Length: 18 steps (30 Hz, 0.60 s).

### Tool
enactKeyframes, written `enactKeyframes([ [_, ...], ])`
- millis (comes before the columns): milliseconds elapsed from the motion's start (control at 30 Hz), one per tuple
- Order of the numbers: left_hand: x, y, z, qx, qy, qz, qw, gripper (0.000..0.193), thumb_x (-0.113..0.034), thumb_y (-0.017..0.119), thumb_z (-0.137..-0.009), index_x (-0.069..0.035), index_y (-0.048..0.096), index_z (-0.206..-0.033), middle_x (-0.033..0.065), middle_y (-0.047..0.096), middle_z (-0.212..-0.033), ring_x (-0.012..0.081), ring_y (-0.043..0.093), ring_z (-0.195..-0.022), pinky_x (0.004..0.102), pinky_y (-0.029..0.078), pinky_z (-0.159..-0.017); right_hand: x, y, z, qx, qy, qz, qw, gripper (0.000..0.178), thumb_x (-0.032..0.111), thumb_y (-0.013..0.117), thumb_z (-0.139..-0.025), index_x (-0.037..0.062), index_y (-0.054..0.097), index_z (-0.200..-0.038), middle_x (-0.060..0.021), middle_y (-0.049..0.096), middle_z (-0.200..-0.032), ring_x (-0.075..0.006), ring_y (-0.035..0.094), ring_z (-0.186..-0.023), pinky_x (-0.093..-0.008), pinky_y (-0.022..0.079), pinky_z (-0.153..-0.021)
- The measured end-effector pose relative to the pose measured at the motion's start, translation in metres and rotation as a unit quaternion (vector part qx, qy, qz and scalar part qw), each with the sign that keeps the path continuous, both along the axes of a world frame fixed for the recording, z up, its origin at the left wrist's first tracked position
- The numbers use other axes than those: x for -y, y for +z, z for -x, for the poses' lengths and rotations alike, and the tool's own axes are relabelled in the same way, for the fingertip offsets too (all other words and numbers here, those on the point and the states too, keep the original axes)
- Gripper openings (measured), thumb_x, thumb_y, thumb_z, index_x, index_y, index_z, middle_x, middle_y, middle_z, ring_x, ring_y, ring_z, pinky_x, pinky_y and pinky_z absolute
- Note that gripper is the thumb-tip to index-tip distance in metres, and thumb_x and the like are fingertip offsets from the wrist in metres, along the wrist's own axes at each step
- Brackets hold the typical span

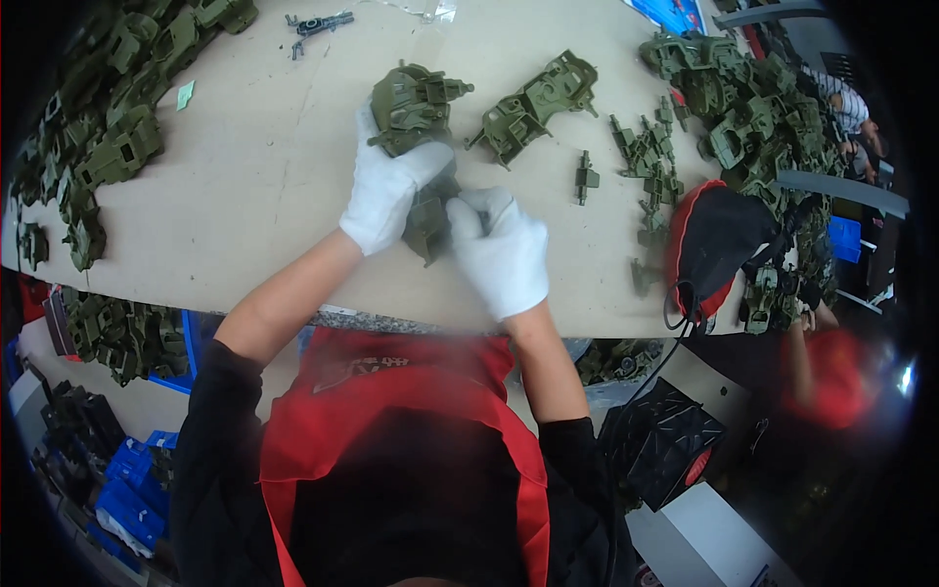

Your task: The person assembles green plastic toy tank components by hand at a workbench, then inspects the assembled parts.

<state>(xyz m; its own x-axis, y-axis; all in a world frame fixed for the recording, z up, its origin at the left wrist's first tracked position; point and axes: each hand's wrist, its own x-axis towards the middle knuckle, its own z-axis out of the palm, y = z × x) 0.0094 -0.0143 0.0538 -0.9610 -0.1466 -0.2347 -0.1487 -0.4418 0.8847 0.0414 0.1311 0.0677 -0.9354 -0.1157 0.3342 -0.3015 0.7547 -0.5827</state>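
Observation:
My left hand [386, 196], in a white glove, is wrapped round an olive-green plastic toy vehicle part [416, 106], which extends above the hand and also shows below it. On its right side, my right hand [501, 249], gloved in white too, has its fingers curled in a pinch. Those fingertips meet the lower end of the part; whatever they grip is hidden. Just beyond lies a separate green toy vehicle body [538, 106], hollow side showing. A small green gun-like piece [586, 179] rests to the right of my hands.
Small green pieces [648, 149] lie clustered at right, beside a black-and-red cap [719, 240] with a cord. Green vehicle parts pile up at left [122, 147] and far right [753, 117]. A dark small piece [318, 26] lies at the back. Another person in red [827, 377] is at right.

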Motion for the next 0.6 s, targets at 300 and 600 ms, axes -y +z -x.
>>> enactKeyframes([
  [300,0.02,-0.006,0.018,0.061,-0.096,-0.205,0.972,0.04,-0.026,0.063,-0.087,-0.004,0.054,-0.12,0.012,0.064,-0.101,0.0245,0.065,-0.086,0.0395,0.057,-0.076,-0.018,0.019,0.12,0.224,-0.202,-0.069,0.951,0.057,0.053,0.067,-0.074,-0.0005,0.071,-0.092,-0.0245,0.067,-0.103,-0.0381,0.063,-0.1,-0.0421,0.048,-0.091],
  [600,0.031,-0.001,0.021,0.014,-0.117,-0.269,0.956,0.053,-0.041,0.055,-0.093,-0.004,0.05,-0.13,0.0114,0.062,-0.114,0.0219,0.062,-0.098,0.0381,0.054,-0.082,0.006,0.035,0.113,0.136,-0.064,-0.472,0.868,0.055,0.045,0.073,-0.074,-0.0011,0.068,-0.103,-0.028,0.064,-0.111,-0.0337,0.065,-0.102,-0.0415,0.05,-0.089],
])
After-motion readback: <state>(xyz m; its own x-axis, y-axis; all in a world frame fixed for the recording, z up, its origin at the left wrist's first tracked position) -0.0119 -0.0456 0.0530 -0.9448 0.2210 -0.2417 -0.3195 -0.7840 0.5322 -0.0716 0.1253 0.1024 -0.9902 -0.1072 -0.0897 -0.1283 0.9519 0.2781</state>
